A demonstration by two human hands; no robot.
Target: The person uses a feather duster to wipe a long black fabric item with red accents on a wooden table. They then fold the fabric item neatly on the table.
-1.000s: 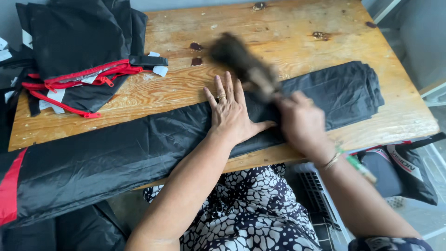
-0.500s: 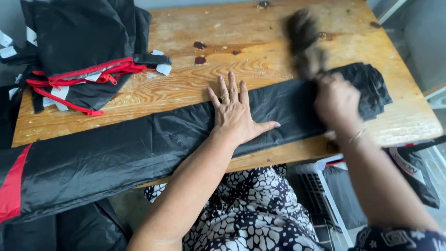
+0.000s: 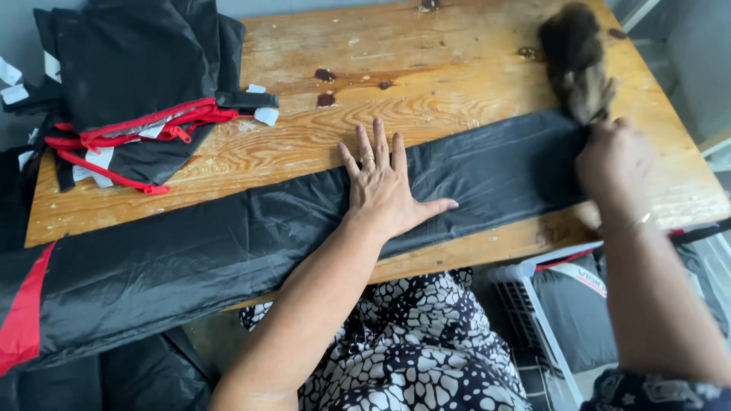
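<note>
We see the left hand (image 3: 384, 186) pressed flat, fingers spread, on a long folded strip of black fabric (image 3: 251, 243) that lies across the wooden table (image 3: 457, 61). The right hand (image 3: 613, 164) is closed around the handle of a brush (image 3: 575, 57), blurred, its bristles at the strip's right end. A pile of black fabric with red trim (image 3: 129, 91) sits at the table's far left corner. A white basket (image 3: 533, 304) stands below the table edge.
</note>
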